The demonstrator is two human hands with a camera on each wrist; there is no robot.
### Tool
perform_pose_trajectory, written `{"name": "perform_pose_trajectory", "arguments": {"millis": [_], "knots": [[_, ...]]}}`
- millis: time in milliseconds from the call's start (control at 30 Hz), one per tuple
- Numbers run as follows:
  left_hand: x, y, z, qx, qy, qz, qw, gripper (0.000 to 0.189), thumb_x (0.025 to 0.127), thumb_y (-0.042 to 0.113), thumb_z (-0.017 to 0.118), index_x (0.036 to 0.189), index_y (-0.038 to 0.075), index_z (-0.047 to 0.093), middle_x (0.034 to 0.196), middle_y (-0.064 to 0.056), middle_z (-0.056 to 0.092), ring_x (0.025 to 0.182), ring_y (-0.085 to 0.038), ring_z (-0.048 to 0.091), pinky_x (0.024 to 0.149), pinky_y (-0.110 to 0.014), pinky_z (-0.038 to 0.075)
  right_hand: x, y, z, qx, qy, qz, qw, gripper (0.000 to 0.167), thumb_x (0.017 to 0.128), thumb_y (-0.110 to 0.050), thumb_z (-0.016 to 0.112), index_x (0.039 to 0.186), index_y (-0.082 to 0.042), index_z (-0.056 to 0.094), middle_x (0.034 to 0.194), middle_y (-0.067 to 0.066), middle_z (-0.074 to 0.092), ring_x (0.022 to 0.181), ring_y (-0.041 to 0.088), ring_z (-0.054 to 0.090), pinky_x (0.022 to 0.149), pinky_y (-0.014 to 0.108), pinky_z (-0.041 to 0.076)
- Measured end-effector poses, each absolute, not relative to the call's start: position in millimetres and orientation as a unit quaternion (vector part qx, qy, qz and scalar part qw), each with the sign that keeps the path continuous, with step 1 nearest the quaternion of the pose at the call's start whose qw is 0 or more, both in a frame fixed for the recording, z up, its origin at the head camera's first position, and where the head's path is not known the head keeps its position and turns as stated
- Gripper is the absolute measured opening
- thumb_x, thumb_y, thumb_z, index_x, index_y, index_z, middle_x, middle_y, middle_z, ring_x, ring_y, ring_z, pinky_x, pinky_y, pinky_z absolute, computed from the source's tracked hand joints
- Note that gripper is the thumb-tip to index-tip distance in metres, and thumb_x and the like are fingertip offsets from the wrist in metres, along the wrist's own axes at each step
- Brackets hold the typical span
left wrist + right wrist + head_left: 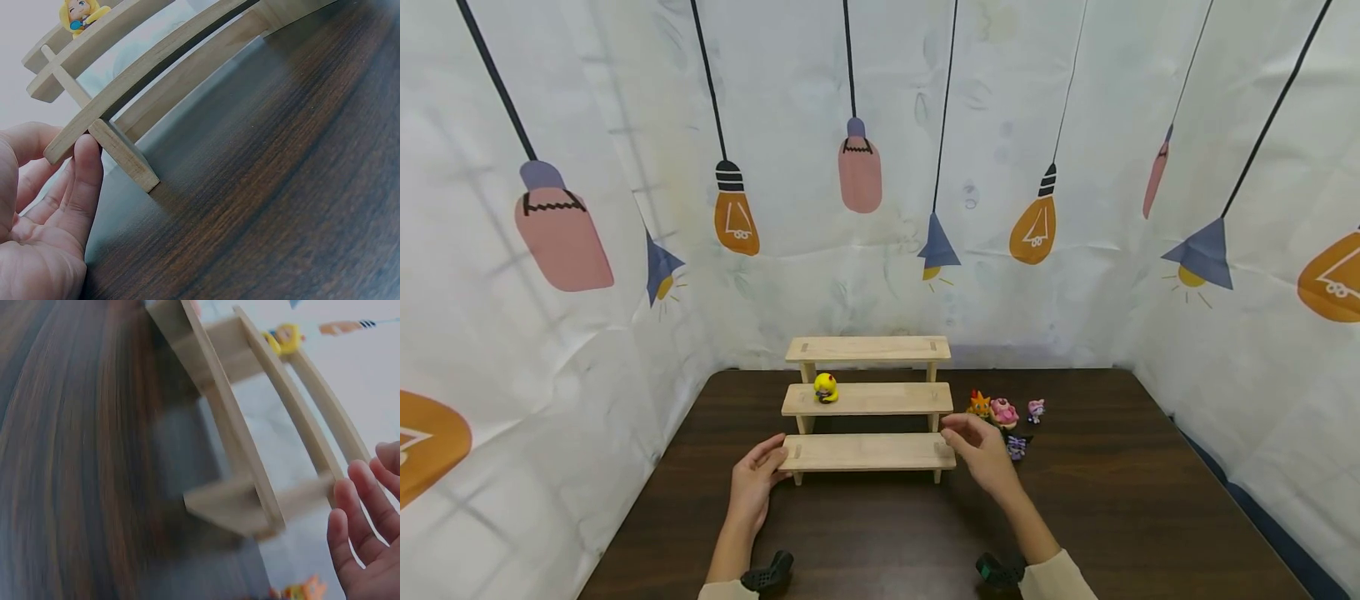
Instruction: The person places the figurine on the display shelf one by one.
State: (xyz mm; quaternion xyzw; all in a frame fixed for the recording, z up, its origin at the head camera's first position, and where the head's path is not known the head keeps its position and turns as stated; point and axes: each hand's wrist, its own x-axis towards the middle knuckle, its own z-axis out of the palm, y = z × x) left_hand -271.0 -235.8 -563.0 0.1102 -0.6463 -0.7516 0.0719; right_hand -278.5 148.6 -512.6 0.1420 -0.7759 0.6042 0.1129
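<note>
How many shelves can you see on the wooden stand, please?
3: the top shelf at the back, the middle shelf with the yellow figurine on it, and the bottom shelf at the front, pinched by the left hand.

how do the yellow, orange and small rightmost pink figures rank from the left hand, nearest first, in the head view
1. Yellow figure, left on the middle shelf.
2. Orange figure, on the table, right of the middle shelf.
3. Small pink figure, farthest right.
</note>
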Motion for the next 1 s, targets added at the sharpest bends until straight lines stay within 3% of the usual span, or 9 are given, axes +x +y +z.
{"name": "perform_pose_trajectory", "arguments": {"millis": [233, 467, 700, 867, 1000], "knots": [[-272, -236, -563, 0.114, -0.646, -0.751, 0.073, 0.049, 0.1, 0.019, 0.068, 0.143, -0.002, 0.056, 0.099, 0.018, 0.073, 0.087, -0.007, 0.068, 0.073, -0.025, 0.061, -266, 192, -511, 0.08, -0.772, 0.612, 0.152, 0.021, 0.098, -0.017, 0.071, 0.113, -0.003, 0.072, 0.104, 0.014, 0.073, 0.086, 0.009, 0.066, 0.071, 0.021, 0.056], [-272, -235, -562, 0.115, -0.648, -0.75, 0.07, 0.048, 0.1, 0.017, 0.068, 0.143, -0.002, 0.056, 0.099, 0.019, 0.072, 0.088, -0.007, 0.068, 0.073, -0.025, 0.061, -265, 220, -513, 0.019, -0.746, 0.63, 0.215, 0.021, 0.097, -0.011, 0.071, 0.112, 0.004, 0.071, 0.097, -0.003, 0.073, 0.081, 0.005, 0.063, 0.067, 0.018, 0.051], [-271, -236, -563, 0.117, -0.65, -0.748, 0.069, 0.05, 0.1, 0.019, 0.068, 0.144, -0.002, 0.055, 0.1, 0.019, 0.072, 0.088, -0.006, 0.068, 0.074, -0.024, 0.06, -267, 234, -522, -0.045, -0.729, 0.638, 0.244, 0.021, 0.096, -0.008, 0.071, 0.113, 0.005, 0.07, 0.093, -0.016, 0.068, 0.085, 0.001, 0.061, 0.073, 0.013, 0.051], [-272, -235, -563, 0.115, -0.649, -0.749, 0.07, 0.049, 0.1, 0.018, 0.068, 0.143, -0.001, 0.055, 0.1, 0.018, 0.072, 0.088, -0.007, 0.069, 0.074, -0.024, 0.06, -270, 242, -529, -0.08, -0.727, 0.643, 0.227, 0.03, 0.095, -0.009, 0.073, 0.12, 0.006, 0.066, 0.099, -0.009, 0.068, 0.092, 0.0, 0.058, 0.077, 0.011, 0.05], [-272, -235, -563, 0.113, -0.65, -0.748, 0.07, 0.048, 0.1, 0.017, 0.067, 0.143, -0.001, 0.056, 0.1, 0.018, 0.072, 0.088, -0.007, 0.068, 0.074, -0.024, 0.06, -271, 249, -535, -0.095, -0.743, 0.643, 0.16, 0.043, 0.098, -0.019, 0.072, 0.133, 0.003, 0.059, 0.113, -0.006, 0.065, 0.101, 0.0, 0.054, 0.082, 0.011, 0.047]]}}
